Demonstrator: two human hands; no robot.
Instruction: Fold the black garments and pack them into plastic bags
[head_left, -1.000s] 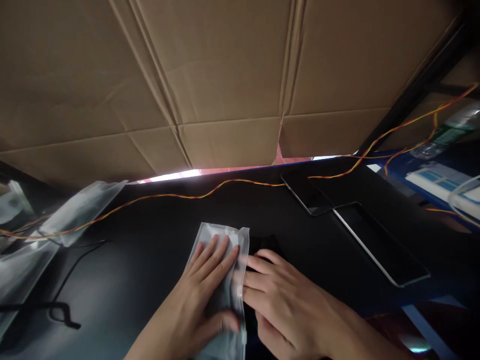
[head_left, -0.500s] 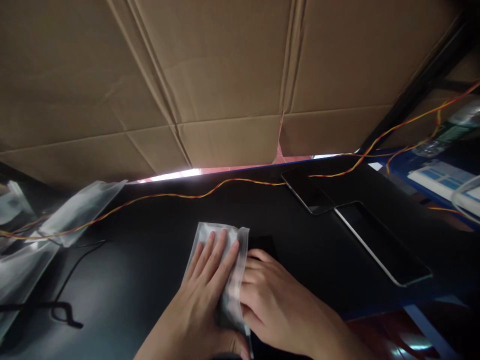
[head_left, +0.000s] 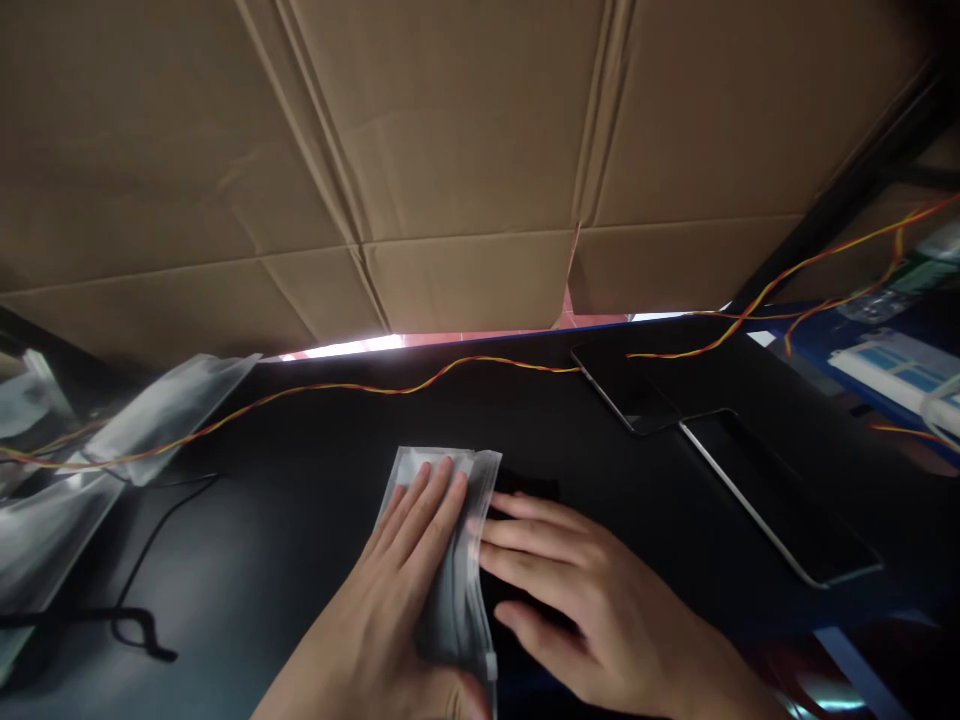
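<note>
A frosted plastic zip bag (head_left: 457, 600) lies on the black table (head_left: 300, 540) in front of me, with something pale or greyish showing through it. My left hand (head_left: 405, 570) rests flat on the bag, fingers stretched out, its thumb near the bag's lower end. At the bag's right edge is my right hand (head_left: 577, 580), fingers extended and slightly apart, the fingertips touching the zip side. A small dark item (head_left: 529, 487) shows beyond my right fingers; its kind I cannot make out.
Two dark-screened phones (head_left: 626, 390) (head_left: 780, 500) lie to the right. A red-yellow twisted wire (head_left: 375, 388) crosses the table's back. More plastic bags (head_left: 172, 410) and a black cord (head_left: 142, 560) are at left. Cardboard (head_left: 465, 130) stands behind; a plastic bottle (head_left: 907, 275) is at far right.
My right hand has eased off the bag's right side, its curled fingers now straighter and spread. My left hand stays flat on the bag. The view has shifted slightly.
</note>
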